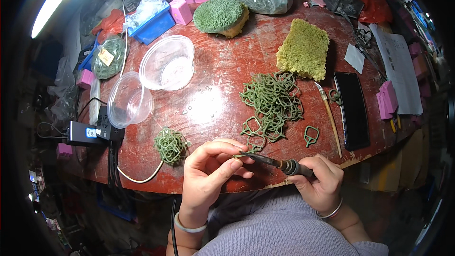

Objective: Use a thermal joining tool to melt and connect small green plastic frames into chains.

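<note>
My left hand (pixel 204 168) is closed in a pinch around a small green frame-like piece (pixel 237 156), mostly hidden by the fingers. In my right hand (pixel 323 180) is a soldering iron (pixel 297 168) with a dark handle; its dark tapered tip points left and meets the piece at my left fingertips. Just beyond the hands lies a tangled heap of green open-frame pieces (pixel 272 104). One loose green piece (pixel 311 136) rests right of the heap. Left of my left hand sits a smaller green heap (pixel 170 146).
Two clear plastic tubs (pixel 167 62) stand at left. A yellow sponge block (pixel 303 50) and a green-topped round pad (pixel 220 16) lie farther back. At right are a wooden-handled craft knife (pixel 330 118) and black phone (pixel 351 111). A white cable (pixel 142 180) curves along the left front edge.
</note>
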Demonstrator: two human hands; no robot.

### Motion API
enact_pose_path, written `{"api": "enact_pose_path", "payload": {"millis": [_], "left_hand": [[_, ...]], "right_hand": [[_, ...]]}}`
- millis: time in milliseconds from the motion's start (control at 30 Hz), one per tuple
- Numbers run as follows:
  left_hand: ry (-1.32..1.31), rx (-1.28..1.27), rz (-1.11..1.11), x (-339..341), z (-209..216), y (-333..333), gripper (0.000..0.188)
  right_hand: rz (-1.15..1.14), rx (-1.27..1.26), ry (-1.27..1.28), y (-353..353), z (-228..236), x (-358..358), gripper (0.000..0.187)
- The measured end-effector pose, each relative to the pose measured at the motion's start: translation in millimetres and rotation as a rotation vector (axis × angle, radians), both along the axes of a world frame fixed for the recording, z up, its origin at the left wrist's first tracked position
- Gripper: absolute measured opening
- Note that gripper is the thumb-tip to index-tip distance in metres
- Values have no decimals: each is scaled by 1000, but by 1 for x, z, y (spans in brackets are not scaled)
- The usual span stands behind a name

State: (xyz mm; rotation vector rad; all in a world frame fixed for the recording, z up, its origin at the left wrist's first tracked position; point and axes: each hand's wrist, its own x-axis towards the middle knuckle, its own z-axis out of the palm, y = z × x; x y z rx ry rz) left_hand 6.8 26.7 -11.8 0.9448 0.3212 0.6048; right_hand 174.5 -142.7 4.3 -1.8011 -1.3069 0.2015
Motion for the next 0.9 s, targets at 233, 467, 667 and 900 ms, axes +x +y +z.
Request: {"api": "enact_pose_path", "payload": {"millis": [233, 467, 667, 900], "left_hand": [[2, -3, -8, 1, 0, 1, 18], [-2, 8, -14, 0, 0, 1, 19], [7, 11, -9, -2, 1, 0, 19], [2, 12, -12, 0, -1, 0, 18]], "right_hand": [[7, -5, 2, 0, 0, 1, 29], [2, -16, -7, 0, -1, 0, 29], [17, -22, -3, 0, 1, -1, 29], [17, -18, -13, 0, 0, 0, 29]]}}
